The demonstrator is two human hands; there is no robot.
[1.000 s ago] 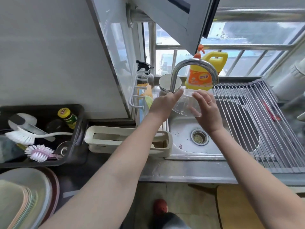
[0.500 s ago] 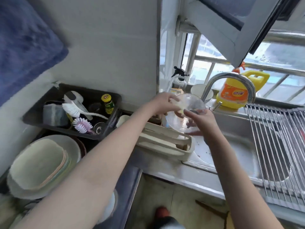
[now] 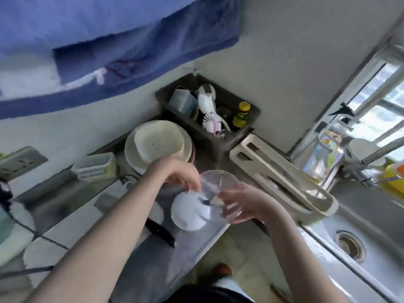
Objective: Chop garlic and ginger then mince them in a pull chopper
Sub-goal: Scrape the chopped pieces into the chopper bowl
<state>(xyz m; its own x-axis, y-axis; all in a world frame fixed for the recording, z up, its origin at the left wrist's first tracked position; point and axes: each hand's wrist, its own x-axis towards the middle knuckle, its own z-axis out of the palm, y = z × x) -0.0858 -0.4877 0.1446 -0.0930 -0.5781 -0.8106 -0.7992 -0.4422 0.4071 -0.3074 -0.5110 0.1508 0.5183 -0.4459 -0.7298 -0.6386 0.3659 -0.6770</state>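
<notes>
Grey steel countertop (image 3: 153,254) runs from the near left toward the sink (image 3: 371,226) at the right, under a blue towel (image 3: 122,47) hanging on the pale wall. Both hands hold a clear plastic chopper bowl (image 3: 215,184) just above the counter edge, roughly centre frame. The left hand (image 3: 181,178) grips the bowl's far-left rim with curled fingers; the right hand (image 3: 247,202) cups its near-right wall, fingers wrapped round it. The bowl is tilted, its mouth turned up toward the camera; motion blur hides whether a blade sits inside.

Just left of the bowl and touching or overlapping it in view lies a white round lid (image 3: 189,212), flat on the counter, with a dark mark near its middle. A black-handled knife (image 3: 160,231) lies near it on the left. No garlic or ginger can be made out.

The step in hand seems to be bringing the chopper bowl over to the worktop. To do it well, the person should level the bowl before lowering it, set it on bare steel clear of the lid and well away from the counter edge, and keep the left hand steadying the rim until the base sits flat. Fingers should stay outside the bowl, since a blade may be within.

Farther back stand stacked plates (image 3: 159,143) and a dark caddy (image 3: 209,110) of brushes.
</notes>
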